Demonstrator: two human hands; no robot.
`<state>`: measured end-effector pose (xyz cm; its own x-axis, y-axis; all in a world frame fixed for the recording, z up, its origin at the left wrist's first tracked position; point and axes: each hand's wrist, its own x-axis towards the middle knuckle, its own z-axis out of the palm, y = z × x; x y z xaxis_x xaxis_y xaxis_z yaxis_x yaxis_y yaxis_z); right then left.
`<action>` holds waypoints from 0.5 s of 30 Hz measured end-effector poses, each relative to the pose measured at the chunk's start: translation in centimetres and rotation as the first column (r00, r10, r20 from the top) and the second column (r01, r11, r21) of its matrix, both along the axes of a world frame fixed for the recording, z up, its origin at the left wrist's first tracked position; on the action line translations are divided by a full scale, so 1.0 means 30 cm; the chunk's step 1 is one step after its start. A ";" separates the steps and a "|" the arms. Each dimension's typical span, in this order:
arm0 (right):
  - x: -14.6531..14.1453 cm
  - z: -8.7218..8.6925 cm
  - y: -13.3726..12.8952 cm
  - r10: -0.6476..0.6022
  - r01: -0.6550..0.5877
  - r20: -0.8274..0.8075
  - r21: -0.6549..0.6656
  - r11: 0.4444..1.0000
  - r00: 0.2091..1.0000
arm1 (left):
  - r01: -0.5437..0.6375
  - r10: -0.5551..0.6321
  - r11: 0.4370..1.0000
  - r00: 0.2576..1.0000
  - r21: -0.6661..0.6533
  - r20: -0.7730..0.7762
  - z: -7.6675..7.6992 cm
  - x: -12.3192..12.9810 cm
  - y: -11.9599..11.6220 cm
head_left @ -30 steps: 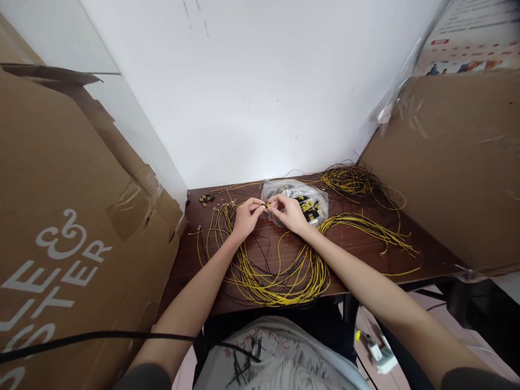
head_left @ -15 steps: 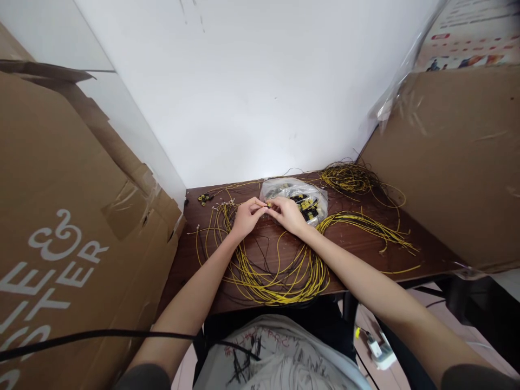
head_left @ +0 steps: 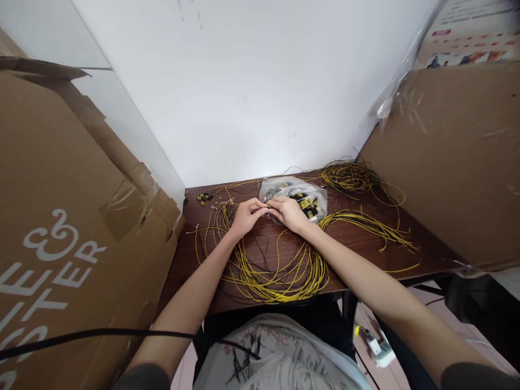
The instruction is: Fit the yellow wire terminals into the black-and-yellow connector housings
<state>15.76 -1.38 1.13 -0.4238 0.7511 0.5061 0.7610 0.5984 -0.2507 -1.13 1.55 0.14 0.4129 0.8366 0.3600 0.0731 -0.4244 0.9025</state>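
Hands [head_left: 266, 212] mid-table, wire coil [head_left: 272, 271] overhanging edge

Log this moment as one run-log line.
left hand: pinching small connector | right hand: pinching same connector | under hands: yellow wire coil | behind: clear bag

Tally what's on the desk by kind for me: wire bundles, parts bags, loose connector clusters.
Yellow wire bundles: 3 (front coil, right bundle, back coil)
Clear bags of connectors: 1 (bag)
Loose connector clusters: 1 (cluster at the back left)
Total: 5
Left hand and right hand pinch a small connector together; individual wires can't be counted.
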 end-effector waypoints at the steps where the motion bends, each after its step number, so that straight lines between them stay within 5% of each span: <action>1: 0.001 0.001 0.000 0.004 -0.004 0.007 -0.004 1.000 1.000 | 0.003 -0.003 1.000 1.000 -0.008 0.002 0.000 0.000 -0.001; 10: -0.005 0.007 -0.005 -0.033 0.029 -0.052 -0.072 0.997 0.998 | -0.036 0.036 0.999 0.998 0.016 -0.042 0.003 0.000 -0.002; 15: -0.008 0.016 -0.002 -0.016 -0.011 -0.251 -0.108 0.994 0.968 | -0.068 0.069 0.997 0.998 0.023 -0.010 0.002 0.003 -0.002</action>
